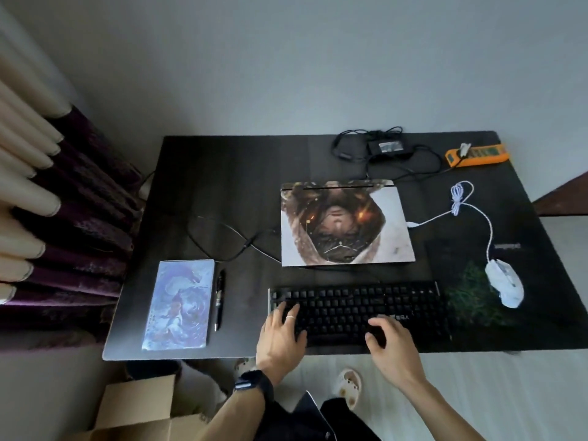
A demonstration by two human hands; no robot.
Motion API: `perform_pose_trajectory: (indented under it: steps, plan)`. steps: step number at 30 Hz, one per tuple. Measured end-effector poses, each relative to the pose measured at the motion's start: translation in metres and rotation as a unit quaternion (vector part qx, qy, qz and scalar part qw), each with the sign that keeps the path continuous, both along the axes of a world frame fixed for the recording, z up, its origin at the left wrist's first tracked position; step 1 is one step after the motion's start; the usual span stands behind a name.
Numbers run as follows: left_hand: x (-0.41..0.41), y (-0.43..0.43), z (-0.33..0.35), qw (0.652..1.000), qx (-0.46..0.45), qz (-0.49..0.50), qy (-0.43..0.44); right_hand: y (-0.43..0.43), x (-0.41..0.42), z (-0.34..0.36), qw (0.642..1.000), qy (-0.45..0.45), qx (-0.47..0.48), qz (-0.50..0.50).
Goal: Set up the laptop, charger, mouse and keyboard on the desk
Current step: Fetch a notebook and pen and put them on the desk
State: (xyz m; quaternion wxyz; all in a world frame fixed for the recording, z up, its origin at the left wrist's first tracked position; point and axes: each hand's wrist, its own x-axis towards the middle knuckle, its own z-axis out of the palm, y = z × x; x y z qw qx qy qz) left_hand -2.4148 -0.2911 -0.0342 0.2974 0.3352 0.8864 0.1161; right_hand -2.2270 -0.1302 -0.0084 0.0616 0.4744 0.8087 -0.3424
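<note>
Laptop point(346, 224) lies lid-shut at the middle of the desk point(222, 186), keyboard point(356, 308) just in front, charger point(386, 148) behind by the far edge, mouse point(506, 283) at right. Left hand point(281, 332) and right hand point(389, 342) rest on the keys, fingers loosely bent, gripping nothing; likely squaring the keyboard. Next: lift the lid.

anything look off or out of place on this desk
Nothing spilled or damaged. The laptop lies shut while the left hand and right hand rest on the keyboard, and the mouse cable is partly bundled.
</note>
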Motion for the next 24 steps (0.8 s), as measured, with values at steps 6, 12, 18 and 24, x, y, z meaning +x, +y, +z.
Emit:
perform_pose_trajectory:
  steps: [6, 12, 18, 24]
  plan:
    - [0.042, 0.021, -0.009, 0.993, -0.118, -0.013, -0.001, 0.049, 0.042, -0.014, 0.986, -0.127, 0.021, 0.109]
    - [0.053, 0.028, -0.011, 0.989, -0.145, 0.001, -0.002, 0.062, 0.062, -0.031, 0.974, -0.157, 0.043, 0.158]
    - [0.051, 0.022, -0.016, 0.989, -0.146, -0.002, 0.004, 0.060, 0.070, -0.033, 0.972, -0.154, 0.050, 0.172]
    - [0.052, 0.026, -0.020, 0.990, -0.140, 0.005, 0.013, 0.061, 0.070, -0.033, 0.966, -0.174, 0.031, 0.191]
